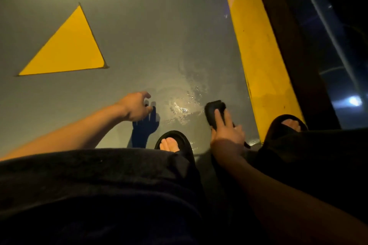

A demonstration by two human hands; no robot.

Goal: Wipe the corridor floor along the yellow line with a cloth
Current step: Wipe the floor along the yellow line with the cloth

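Now the wiping is in full swing: the right hand point(227, 135) presses a dark cloth point(214, 110) flat onto the grey floor point(139, 36), fingers laid along its top and curled round its near edge. The cloth sits just beside the yellow line point(258, 49), not on it, with a shiny wet patch point(183, 105) right next to it on the left. The left hand point(135, 106) hovers just above the floor, fingers loosely bent and apart, gripping nothing, its shadow right under it. So, by my reading, this is mid-stroke along the stripe. The next move calls for a firm sweep forward, hugging the stripe's edge, with the crouched feet shuffling along after it.

Head count: one cloth, one yellow line, one yellow triangle point(67, 49) painted well off to the left, two black sandals point(179, 139), two bare hands. A dark ledge point(294, 49) runs beyond the stripe.
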